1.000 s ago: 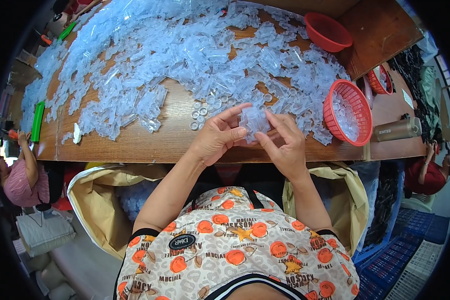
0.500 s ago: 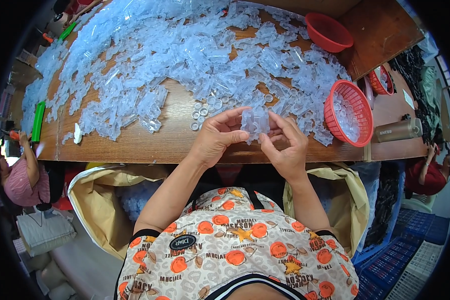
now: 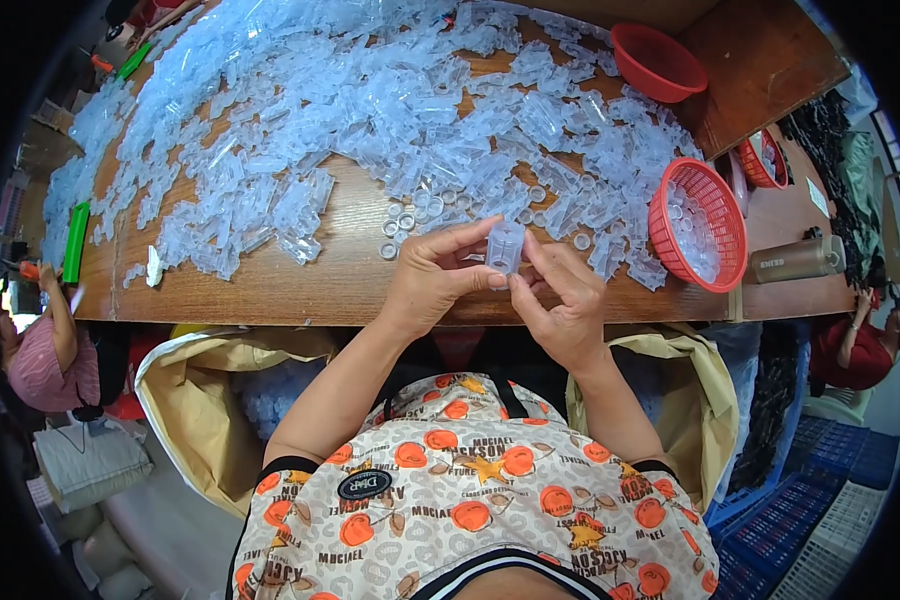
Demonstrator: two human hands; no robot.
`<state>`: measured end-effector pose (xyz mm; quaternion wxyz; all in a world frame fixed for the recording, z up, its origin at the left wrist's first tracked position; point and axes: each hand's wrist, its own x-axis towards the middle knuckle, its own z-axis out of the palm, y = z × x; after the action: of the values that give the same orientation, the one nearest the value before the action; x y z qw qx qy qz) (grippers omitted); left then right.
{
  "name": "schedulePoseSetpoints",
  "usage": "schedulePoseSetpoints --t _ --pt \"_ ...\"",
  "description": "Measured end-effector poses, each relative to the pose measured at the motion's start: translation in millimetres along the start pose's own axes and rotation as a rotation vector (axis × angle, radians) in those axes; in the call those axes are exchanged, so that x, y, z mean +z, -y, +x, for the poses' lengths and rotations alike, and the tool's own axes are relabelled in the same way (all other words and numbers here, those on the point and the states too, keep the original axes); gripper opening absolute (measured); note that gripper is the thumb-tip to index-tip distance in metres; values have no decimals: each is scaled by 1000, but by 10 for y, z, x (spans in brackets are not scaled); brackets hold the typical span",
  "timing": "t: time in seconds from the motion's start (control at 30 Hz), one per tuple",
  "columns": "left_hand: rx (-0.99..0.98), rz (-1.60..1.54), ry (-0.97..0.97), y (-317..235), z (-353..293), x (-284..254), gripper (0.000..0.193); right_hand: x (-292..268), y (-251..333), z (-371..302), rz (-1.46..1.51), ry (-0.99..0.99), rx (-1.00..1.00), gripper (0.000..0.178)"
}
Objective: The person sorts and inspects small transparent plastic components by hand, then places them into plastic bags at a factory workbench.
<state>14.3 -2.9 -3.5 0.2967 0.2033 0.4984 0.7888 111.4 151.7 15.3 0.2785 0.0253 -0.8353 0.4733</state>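
Observation:
Between my two hands, just above the table's front edge, is a clear plastic case (image 3: 506, 246), folded into a small box-like shape. My left hand (image 3: 432, 272) pinches it from the left, thumb near its lower edge and index finger at its top. My right hand (image 3: 562, 292) grips the right side with thumb and fingers. Behind my left hand lie several small clear rings (image 3: 407, 221). More rings lie loose beyond my right hand, near a red basket (image 3: 656, 214) of rings. A wide heap of clear plastic pieces (image 3: 370, 130) covers much of the table.
An upper red bowl (image 3: 660, 62) and a brown bottle (image 3: 796, 260) are at the right. Beige sacks (image 3: 195, 400) hang open below the table edge on both sides. Other people work at far left (image 3: 55, 350) and far right (image 3: 855, 350).
The clear plastic piece, flatter and spread wider before, is now folded into a narrower, box-like form. My right hand has shifted slightly left, and loose rings behind it have come into view.

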Motion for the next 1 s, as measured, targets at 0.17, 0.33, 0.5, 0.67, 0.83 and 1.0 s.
schedulePoseSetpoints --t 0.17,0.33,0.5,0.67,0.83,1.0 --pt "11 39 36 -44 -20 69 59 45 -17 -43 -25 -31 -29 45" --pt "-19 21 21 37 -81 228 67 101 -33 -89 -122 -92 -82 41" --pt "18 -13 0 23 -54 186 54 85 30 -24 -27 -114 0 37" --pt "-150 -275 8 -34 -74 225 42 87 68 -42 -66 -125 20 39" --pt "-168 -466 -52 7 -55 298 40 149 7 -59 -232 -159 -103 43" --pt "-194 -494 -54 -18 -31 162 39 57 -41 -71 14 -178 160 45"
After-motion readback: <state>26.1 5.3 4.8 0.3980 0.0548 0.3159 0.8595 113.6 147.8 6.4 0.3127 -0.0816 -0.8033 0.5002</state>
